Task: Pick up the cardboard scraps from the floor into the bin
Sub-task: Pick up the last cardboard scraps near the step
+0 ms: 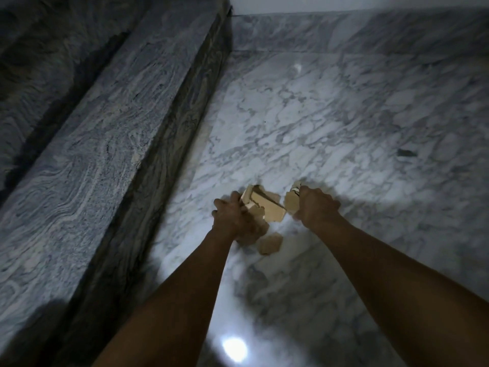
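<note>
Now my left hand (232, 221) clamps folded cardboard (267, 207), my right hand (316, 206) pinches a scrap (291, 201); another piece (270, 243) lies at six o'clock, edges blurred.

My left hand (232, 221) covers the near ends of the cardboard scraps (267, 207) it grips, so their number is unclear. My right hand (316, 206) hides most of another scrap (291, 201). Both forearms run off the bottom edge.
</note>
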Available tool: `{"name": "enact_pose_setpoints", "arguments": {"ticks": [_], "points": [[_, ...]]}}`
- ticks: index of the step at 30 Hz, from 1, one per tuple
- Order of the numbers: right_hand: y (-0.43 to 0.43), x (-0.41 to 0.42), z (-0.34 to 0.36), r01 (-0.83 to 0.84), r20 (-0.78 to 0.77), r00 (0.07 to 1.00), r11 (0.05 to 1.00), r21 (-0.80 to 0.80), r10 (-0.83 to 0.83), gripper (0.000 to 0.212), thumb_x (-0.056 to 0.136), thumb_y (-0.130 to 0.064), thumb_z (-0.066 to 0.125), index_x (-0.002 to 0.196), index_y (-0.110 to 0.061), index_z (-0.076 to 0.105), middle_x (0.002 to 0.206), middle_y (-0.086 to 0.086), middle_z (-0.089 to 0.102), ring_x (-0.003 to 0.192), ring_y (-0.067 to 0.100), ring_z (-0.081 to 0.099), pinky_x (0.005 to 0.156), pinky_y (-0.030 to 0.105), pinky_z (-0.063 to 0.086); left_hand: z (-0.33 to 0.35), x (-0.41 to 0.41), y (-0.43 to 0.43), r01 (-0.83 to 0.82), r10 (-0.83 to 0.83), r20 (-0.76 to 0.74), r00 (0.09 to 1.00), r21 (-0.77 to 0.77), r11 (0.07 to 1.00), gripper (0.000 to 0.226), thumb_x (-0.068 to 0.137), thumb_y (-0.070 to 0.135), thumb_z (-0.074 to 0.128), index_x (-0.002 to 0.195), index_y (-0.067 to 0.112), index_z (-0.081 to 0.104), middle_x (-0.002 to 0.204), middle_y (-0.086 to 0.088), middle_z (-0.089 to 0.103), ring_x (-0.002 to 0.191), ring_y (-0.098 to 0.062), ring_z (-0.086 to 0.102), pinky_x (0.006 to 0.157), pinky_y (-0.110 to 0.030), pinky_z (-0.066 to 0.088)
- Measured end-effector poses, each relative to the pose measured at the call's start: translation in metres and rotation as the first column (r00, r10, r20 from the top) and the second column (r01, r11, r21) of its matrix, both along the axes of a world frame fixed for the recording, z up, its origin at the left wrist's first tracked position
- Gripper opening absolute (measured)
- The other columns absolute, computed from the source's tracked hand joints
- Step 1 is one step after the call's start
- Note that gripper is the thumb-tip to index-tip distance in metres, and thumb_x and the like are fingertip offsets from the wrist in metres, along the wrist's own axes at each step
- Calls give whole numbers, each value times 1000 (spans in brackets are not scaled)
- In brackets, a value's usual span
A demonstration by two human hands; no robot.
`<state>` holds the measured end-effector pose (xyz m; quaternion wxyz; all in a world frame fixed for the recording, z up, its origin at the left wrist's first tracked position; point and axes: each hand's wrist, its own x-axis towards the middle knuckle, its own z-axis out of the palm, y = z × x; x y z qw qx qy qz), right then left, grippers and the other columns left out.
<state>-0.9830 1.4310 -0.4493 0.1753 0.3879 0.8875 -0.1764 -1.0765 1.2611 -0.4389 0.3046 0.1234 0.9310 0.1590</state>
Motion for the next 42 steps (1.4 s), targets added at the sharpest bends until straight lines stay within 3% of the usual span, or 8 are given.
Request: {"name": "enact_pose_setpoints", "arguments": {"ticks": [9,13,17,22,26,33,37,42], "points": [[-1,1,-6,-23,12,1000,999,43,22,42,91,-29,68,129,-23,51,128,4,59,123,29,56,100,45,39,-10,-6,-2,-97,99,22,995,-65,993,68,67,50,79,119,10,59,115,-8,64,110,-26,63,87,-32,55],[-6,14,-7,-121,-64,989,984,133,131,47,93,-28,65,135,-17,46,128,8,59,119,31,59,99,43,43,-11,3,3,-43,28,-65,998,-232,972,71,69,63,68,123,19,55,125,-11,49,118,-32,43,97,-40,44],[8,28,17,-56,-275,961,950,-308,-33,57,74,-34,86,123,-17,61,117,5,68,109,27,64,86,31,49,-9,11,3,-117,109,-68,992,-131,984,64,71,65,65,112,17,57,121,-12,43,88,-22,49,70,-30,45],[-29,33,28,-471,-161,881,793,-385,445,62,60,-60,71,112,-28,60,128,2,56,116,26,55,95,34,47,-7,12,-4,-139,139,-33,990,0,990,62,74,45,73,119,17,41,111,-14,59,103,-34,61,81,-37,51],[-55,39,1,-633,-85,774,768,-94,627,70,78,-50,71,139,-26,46,147,-1,34,129,32,36,99,45,41,-10,16,-9,-154,156,-23,987,67,986,65,70,43,77,118,19,40,109,-14,62,102,-36,62,83,-39,51],[-66,40,1,-519,-14,853,847,-112,521,73,79,-41,79,138,-21,40,133,8,61,123,31,56,99,44,39,-13,11,-50,-328,277,198,940,311,892,54,58,32,93,106,19,72,101,0,74,93,-20,69,82,-30,56],[-65,37,0,-449,-12,892,882,-146,452,81,74,-40,83,140,-18,40,131,8,62,120,30,58,98,40,45,4,9,-87,-498,354,370,859,442,746,39,65,5,89,102,8,75,96,-6,76,71,-6,72,59,-19,55],[-46,28,13,-182,-128,982,847,-500,136,87,60,-41,93,134,-17,53,130,-2,62,120,23,60,98,36,50,14,-4,-123,-483,303,399,866,503,717,41,65,-2,87,104,5,75,98,-5,77,87,-18,73,62,-19,56]]}}
